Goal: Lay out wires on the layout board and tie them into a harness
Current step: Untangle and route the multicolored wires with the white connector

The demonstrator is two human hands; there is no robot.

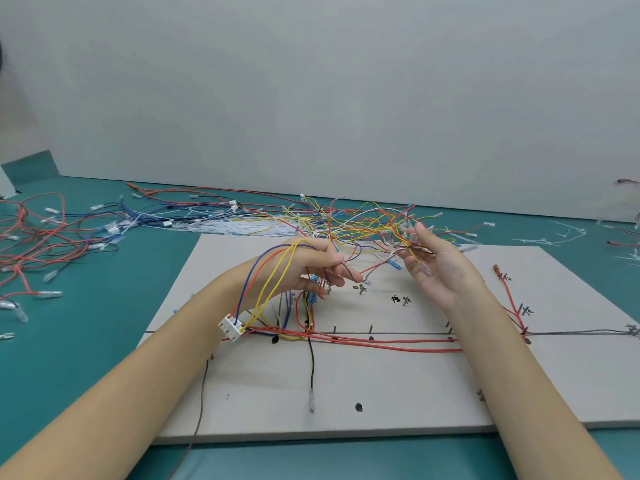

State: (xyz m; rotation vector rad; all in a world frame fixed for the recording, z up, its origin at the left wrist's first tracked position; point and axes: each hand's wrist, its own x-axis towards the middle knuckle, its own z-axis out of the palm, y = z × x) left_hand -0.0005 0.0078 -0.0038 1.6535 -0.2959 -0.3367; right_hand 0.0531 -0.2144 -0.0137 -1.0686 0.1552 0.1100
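Observation:
A grey layout board (381,386) with upright pins and black markings lies on the teal table. My left hand (311,268) pinches a few thin wires above the board's upper middle; yellow, blue and red wires drape over its wrist down to a white connector (231,328). My right hand (440,268) is raised palm-up with fingers spread, and several thin wires from the tangle run across its fingers. Red wires (381,342) lie along the board's horizontal line. A dark wire with a clear terminal (311,403) hangs down the board's lower middle.
A tangled pile of yellow, red and white wires (346,220) lies behind the board. Loose red and blue wires (52,237) cover the table at left. White cable ties (554,237) lie at right. A grey wall stands behind.

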